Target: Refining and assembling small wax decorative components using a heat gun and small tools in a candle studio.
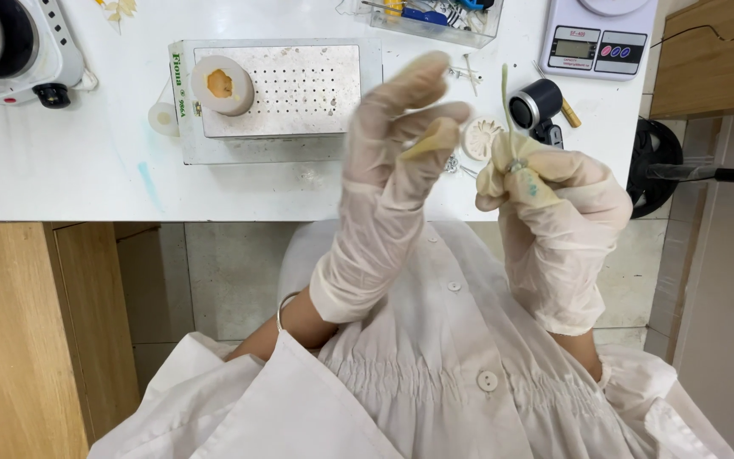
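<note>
Head view: right hand (554, 212) grip clamped on thin pale stick (506, 93), left hand (401, 144) fingers apart, tools in clear tray (482, 34)

A small grey rectangular screen (576, 44) fronts the white scale (598, 34) top right.

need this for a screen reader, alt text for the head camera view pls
Two gloved hands are raised over a white coat: the right hand pinches a thin pale stick upright, the left hand is open beside it. Behind, a white bench holds a perforated metal box and a digital scale.
</note>
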